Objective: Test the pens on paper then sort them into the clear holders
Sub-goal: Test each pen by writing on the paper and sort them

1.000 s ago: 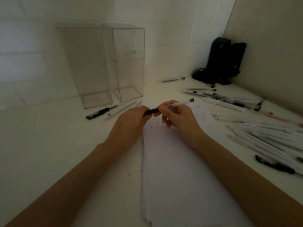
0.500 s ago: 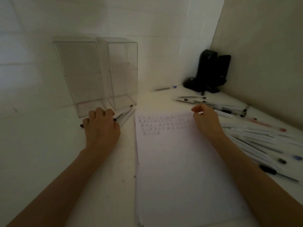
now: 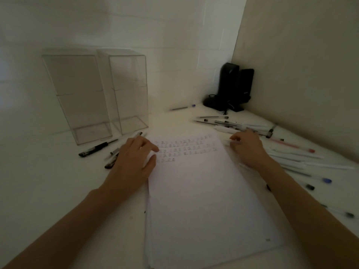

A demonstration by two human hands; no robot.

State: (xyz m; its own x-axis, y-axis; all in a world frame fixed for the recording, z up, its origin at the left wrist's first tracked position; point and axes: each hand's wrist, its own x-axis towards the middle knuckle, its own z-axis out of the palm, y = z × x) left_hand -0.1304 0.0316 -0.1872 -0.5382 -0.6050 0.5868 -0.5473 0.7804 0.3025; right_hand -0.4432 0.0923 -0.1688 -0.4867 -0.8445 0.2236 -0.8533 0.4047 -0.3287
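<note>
Risks rolling neighbouring pens off the tabletop, right grip curled over them, clamped or not unclear; left grip slack, fingers apart, at the paper edge.

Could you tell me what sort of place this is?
Probably a corner desk set up for stationery work: a paper stack with test scribbles, scattered pens, and two clear holders.

Dim, soft, wide-angle edge distortion
</note>
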